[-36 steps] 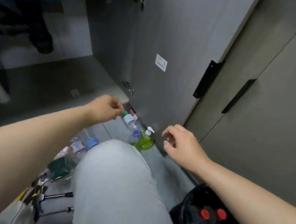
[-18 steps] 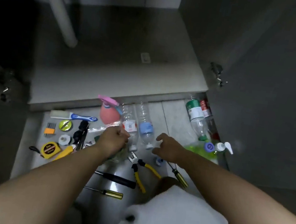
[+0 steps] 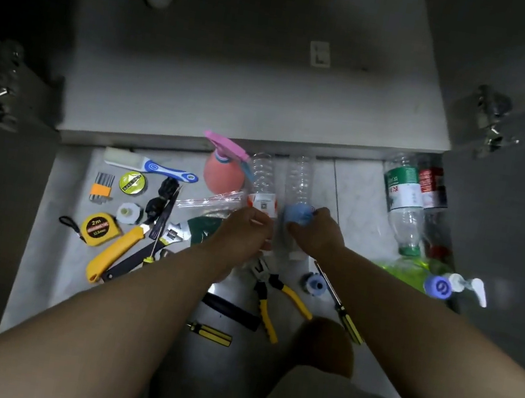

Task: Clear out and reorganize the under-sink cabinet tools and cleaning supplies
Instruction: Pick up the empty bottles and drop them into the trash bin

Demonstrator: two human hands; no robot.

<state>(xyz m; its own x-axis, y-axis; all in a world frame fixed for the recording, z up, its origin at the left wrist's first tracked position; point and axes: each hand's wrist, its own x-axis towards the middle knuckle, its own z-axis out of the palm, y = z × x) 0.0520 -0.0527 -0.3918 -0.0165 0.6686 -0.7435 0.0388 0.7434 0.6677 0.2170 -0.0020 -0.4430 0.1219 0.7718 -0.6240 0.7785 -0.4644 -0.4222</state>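
The blue-labelled bottle lies on the tiled floor, its long axis running straight away from the fingers toward the cabinet shelf. It is gripped at the label by the right hand, thumb and fingers curled round it. Just left of those fingers, parallel, the orange-labelled bottle is covered at its neck end by the curled left hand; whether it is clasped cannot be told. Each bottle is nearer its own hand.

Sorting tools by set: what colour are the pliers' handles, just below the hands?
Yellow with black trim, on the steel-nosed pliers; the head view shows it.
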